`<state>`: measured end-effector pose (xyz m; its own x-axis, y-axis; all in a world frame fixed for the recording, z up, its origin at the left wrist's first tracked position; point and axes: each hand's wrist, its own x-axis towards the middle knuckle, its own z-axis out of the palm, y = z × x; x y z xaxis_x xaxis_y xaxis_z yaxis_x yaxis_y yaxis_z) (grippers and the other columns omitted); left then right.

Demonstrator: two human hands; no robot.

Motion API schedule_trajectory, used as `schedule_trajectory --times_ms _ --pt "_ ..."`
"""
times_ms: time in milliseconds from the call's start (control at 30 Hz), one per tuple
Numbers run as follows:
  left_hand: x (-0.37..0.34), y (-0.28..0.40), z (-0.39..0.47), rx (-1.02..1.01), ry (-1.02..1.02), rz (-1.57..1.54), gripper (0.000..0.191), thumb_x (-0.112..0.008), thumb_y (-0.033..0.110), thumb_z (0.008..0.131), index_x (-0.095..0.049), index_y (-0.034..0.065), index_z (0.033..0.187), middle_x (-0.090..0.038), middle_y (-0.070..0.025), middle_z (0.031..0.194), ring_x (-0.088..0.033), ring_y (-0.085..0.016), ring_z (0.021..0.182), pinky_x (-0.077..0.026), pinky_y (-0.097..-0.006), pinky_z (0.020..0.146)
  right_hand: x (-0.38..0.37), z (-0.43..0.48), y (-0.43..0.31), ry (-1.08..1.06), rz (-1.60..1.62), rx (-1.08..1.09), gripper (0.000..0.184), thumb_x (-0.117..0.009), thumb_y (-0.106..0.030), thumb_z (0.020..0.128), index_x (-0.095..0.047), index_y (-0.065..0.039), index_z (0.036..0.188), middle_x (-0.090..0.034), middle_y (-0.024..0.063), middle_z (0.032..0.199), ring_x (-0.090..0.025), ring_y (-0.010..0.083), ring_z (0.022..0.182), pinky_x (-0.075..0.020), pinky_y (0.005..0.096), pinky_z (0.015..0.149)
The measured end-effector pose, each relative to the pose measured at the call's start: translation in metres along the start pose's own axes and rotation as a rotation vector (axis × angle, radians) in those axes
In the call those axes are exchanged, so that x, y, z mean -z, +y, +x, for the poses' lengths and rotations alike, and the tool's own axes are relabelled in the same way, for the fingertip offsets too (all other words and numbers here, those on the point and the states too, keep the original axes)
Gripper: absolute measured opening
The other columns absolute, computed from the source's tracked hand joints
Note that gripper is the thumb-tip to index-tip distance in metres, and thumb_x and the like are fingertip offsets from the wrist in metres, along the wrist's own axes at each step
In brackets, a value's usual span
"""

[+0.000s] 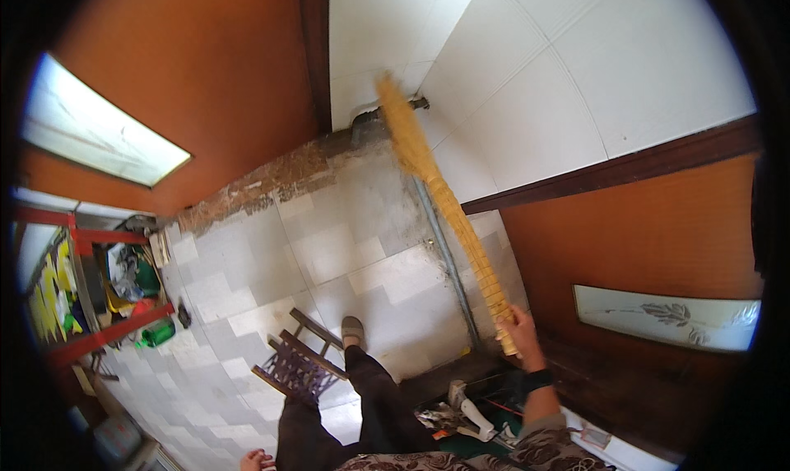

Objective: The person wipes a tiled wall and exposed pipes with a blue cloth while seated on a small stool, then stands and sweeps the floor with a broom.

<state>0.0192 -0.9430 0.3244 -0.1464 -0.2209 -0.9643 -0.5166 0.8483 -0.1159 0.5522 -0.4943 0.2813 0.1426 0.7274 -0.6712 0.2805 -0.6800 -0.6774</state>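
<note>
My right hand (pixel 519 336) is closed around the lower end of the handle of a straw broom (pixel 460 215). The broom slants up and to the left, its bristles in front of the tiled wall corner and a dark pipe (pixel 368 120). My left hand (pixel 257 460) shows only in part at the bottom edge, beside my leg, with nothing visible in it; its fingers look partly curled. A small stool with a woven seat (pixel 296 369) lies tipped against my legs on the tiled floor (pixel 376 267).
A grey pipe (pixel 444 255) runs along the floor under the broom. Mixed items, one a white object (pixel 475 417), fill a spot by my right side. At left, a red-framed rack (pixel 111 235) holds bags, with a green bottle (pixel 158 333) beside it. Wooden doors (pixel 234 70) flank the corner.
</note>
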Motion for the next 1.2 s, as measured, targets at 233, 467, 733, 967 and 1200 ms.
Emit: schedule_trajectory --times_ms 233,467,733,967,1200 --pt "-0.003 -0.009 0.015 0.028 0.010 0.117 0.043 -0.052 0.031 0.093 -0.047 0.0089 0.130 -0.061 -0.0118 0.109 -0.060 -0.023 0.089 -0.053 -0.0354 0.070 -0.084 0.075 0.066 0.002 0.196 -0.026 0.030 -0.053 -0.033 0.095 -0.055 -0.003 0.099 -0.055 0.0051 0.070 -0.054 0.0131 0.052 -0.0489 0.0273 0.046" --pt "0.028 -0.018 0.027 0.209 0.122 0.086 0.043 -0.053 0.031 0.092 -0.048 0.0146 0.131 -0.064 -0.0098 0.111 -0.063 -0.021 0.088 -0.055 -0.0335 0.068 -0.146 0.173 0.114 -0.042 0.040 0.049 0.034 -0.050 -0.038 0.097 -0.055 -0.005 0.092 -0.052 0.0027 0.066 -0.052 0.0117 0.051 -0.0473 0.0272 0.044" --pt "0.040 -0.050 0.047 0.182 0.089 0.058 0.051 -0.055 0.044 0.089 -0.051 0.0133 0.129 -0.063 -0.0081 0.115 -0.062 -0.022 0.096 -0.052 -0.0364 0.075 -0.075 0.052 0.103 0.153 -0.057 0.017 0.034 -0.048 -0.034 0.097 -0.058 -0.002 0.100 -0.053 0.0026 0.069 -0.051 0.0115 0.051 -0.0457 0.0263 0.041" --pt "0.040 -0.054 0.059 0.111 0.065 0.049 0.050 -0.055 0.042 0.090 -0.049 0.0120 0.130 -0.063 -0.0099 0.113 -0.062 -0.021 0.094 -0.053 -0.0360 0.073 -0.149 0.170 0.095 0.004 -0.017 0.156 0.033 -0.048 -0.037 0.097 -0.056 -0.005 0.094 -0.052 0.0036 0.067 -0.051 0.0132 0.054 -0.0460 0.0289 0.043" --pt "0.055 -0.078 0.071 0.158 0.057 0.043 0.049 -0.055 0.039 0.091 -0.047 0.0114 0.130 -0.062 -0.0098 0.114 -0.064 -0.022 0.092 -0.053 -0.0327 0.069 -0.071 0.060 0.099 0.162 -0.112 -0.079 0.036 -0.048 -0.035 0.096 -0.059 -0.002 0.106 -0.055 0.0043 0.078 -0.054 0.0133 0.062 -0.0487 0.0290 0.043"
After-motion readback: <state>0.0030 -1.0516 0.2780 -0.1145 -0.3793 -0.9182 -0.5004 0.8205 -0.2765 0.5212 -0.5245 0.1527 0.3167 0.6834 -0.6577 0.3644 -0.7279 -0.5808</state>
